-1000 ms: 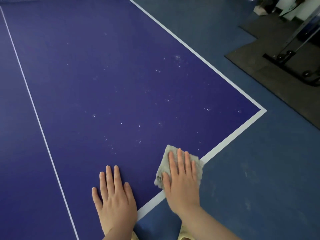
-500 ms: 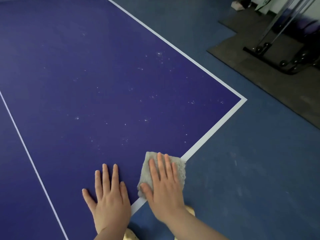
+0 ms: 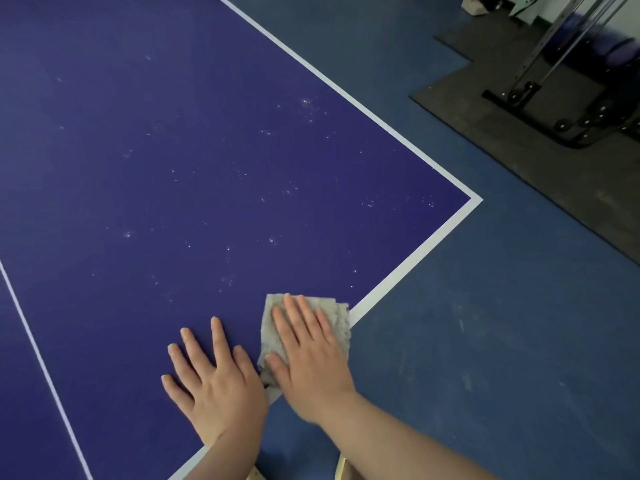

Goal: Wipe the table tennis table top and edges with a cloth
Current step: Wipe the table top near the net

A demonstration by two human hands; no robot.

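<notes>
The dark blue table tennis table top [image 3: 173, 185] fills the left and middle of the head view, with white lines along its edges and small water droplets [image 3: 273, 188] scattered over it. A folded grey cloth [image 3: 337, 315] lies over the near edge line. My right hand [image 3: 308, 358] presses flat on the cloth with straight fingers. My left hand [image 3: 214, 382] rests flat on the bare table top just left of the cloth, fingers spread.
The table's right corner [image 3: 476, 199] points toward blue floor [image 3: 485, 341]. A black mat [image 3: 519, 133] with a metal exercise frame [image 3: 554, 109] on it lies at the upper right. A thin white centre line [image 3: 38, 358] crosses the table at the left.
My right hand has slid the cloth leftward along the near edge, closer to my left hand. The view has shifted, so the table corner sits further from the cloth.
</notes>
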